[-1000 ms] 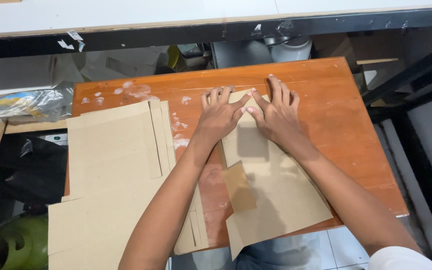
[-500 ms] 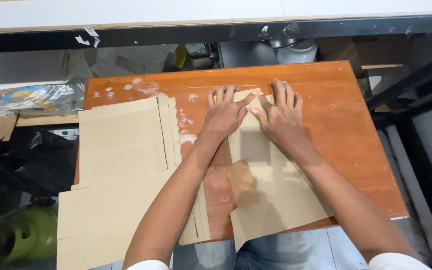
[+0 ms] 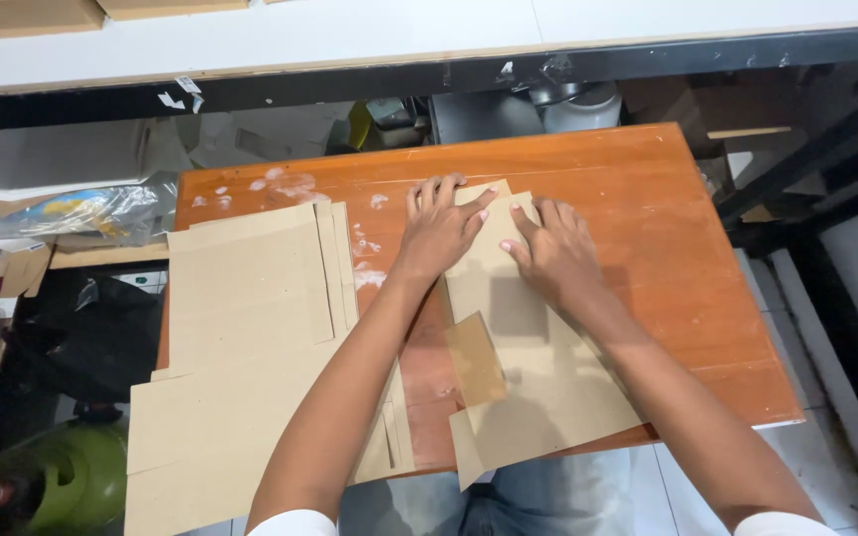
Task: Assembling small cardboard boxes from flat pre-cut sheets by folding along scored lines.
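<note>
cardboard sheet (image 3: 538, 387) on table (image 3: 667, 228), cardboard stack (image 3: 240, 347) left, both hands (image 3: 444, 230) on sheet

An orange wooden table (image 3: 667, 228) stands on pale floor tiles (image 3: 806, 437) below a white shelf (image 3: 399, 35).

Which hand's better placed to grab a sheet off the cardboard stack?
Left, probably. The left hand lies nearer the stack, which sits on its side of the table. The right hand presses the folded piece and would have to cross over.

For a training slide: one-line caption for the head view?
Both hands, left hand and right hand, press a cardboard sheet flat on an orange table.
</note>
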